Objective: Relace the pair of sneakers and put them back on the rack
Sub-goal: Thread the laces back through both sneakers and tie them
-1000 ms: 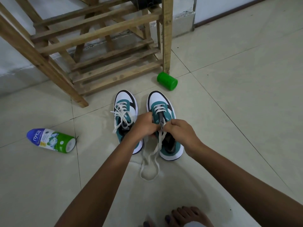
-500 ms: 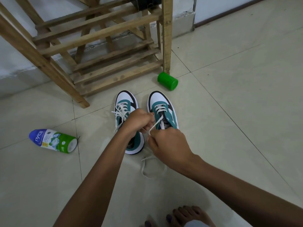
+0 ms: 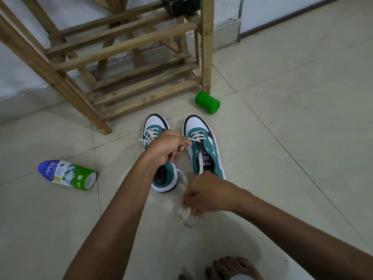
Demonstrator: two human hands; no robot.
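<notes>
**Two hands on one lace, two sneakers on the tiles**

Two teal-and-white sneakers stand side by side, toes pointing up the frame, on the tiled floor [image 3: 292, 138] at centre. The left sneaker [image 3: 161, 176] is partly covered by the left hand [image 3: 166, 147], whose fingers are curled and pinch a white lace [image 3: 199, 158] between the two shoes, just beside the lower eyelets of the right sneaker [image 3: 203, 150]. That lace runs down the open tongue of the right sneaker to the right hand [image 3: 203, 196], which sits lower in the frame, below the heel of that shoe. Its fingers are curled round the lace; the hand is blurred, and a loose loop of lace hangs beneath it onto the floor. The right sneaker is laced only near its toe.

Above the shoes, filling the upper left of the frame, stands the wooden rack [image 3: 129, 91], with bare slats on its lower shelves. A green cap [image 3: 207, 103] lies on its side by the rack's right post. At left, well apart from the shoes, a blue, white and green bottle [image 3: 67, 174] lies on the floor. Bare toes [image 3: 228, 267] show at the bottom edge.
</notes>
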